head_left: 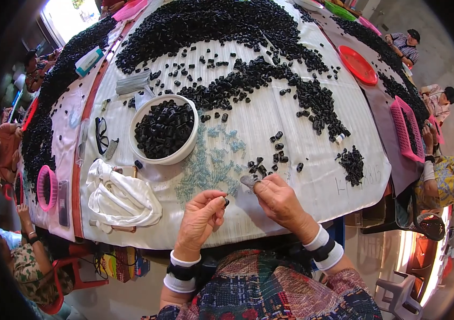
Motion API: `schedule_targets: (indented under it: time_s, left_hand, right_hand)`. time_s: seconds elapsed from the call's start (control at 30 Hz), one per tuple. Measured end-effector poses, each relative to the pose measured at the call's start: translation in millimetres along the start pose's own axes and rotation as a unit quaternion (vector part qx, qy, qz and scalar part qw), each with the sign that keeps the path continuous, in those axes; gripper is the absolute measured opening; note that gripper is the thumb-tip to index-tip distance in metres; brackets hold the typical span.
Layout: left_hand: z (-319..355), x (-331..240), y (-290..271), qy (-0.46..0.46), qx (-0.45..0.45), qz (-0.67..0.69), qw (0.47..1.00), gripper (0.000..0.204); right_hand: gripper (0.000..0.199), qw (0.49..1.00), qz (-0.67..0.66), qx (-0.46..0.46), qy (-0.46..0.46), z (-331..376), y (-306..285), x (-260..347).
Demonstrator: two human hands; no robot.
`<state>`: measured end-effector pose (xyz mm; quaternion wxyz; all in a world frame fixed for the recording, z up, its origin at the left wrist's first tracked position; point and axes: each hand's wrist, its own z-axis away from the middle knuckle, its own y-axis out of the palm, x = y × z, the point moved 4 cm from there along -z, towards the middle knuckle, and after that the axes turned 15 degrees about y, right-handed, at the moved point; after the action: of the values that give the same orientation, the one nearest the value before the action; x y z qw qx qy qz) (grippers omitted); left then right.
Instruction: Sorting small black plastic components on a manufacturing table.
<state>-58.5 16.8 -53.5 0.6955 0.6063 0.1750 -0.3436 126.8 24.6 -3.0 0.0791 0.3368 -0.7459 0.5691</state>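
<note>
My left hand (201, 217) is closed in a pinch at the table's near edge. Between its thumb and fingertips is a small black plastic piece (226, 202), mostly covered by the fingers. To its right, my right hand (280, 199) is closed around a small grey flattish thing (249, 182) whose kind I cannot make out. Several loose black plastic pieces (279, 157) lie just beyond the right hand. Small clear bluish bits (211, 160) are scattered beyond my left hand. Left of them stands a white bowl (137, 145) filled with black cylindrical pieces (164, 129).
Heaps of black pieces (211, 24) cover the table's far side; a smaller pile (351, 165) lies at right. White cloth (120, 197) and eyeglasses (100, 135) rest left. A red tray (357, 65) and pink basket (408, 129) stand right. Other people sit along both sides.
</note>
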Motion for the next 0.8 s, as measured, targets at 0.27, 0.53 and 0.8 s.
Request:
schedule_targets:
  time_s: [0.27, 0.53, 0.8]
  left_hand:
    - [0.8, 0.5, 0.1, -0.014, 0.002, -0.032, 0.999, 0.013]
    - [-0.1, -0.3, 8.5, -0.009, -0.007, -0.083, 0.996, 0.014]
    - [-1.7, 3.8, 7.1, -0.009, -0.007, -0.088, 0.996, 0.012]
  right_hand:
    - [0.023, 0.994, 0.102, 0.047, 0.013, 3.2, 18.1, 3.1]
    - [0.022, 0.995, 0.088, 0.036, 0.004, -3.7, 18.3, -5.9]
    - [0.025, 0.998, 0.062, 0.03, 0.002, -8.7, 9.2, -14.9]
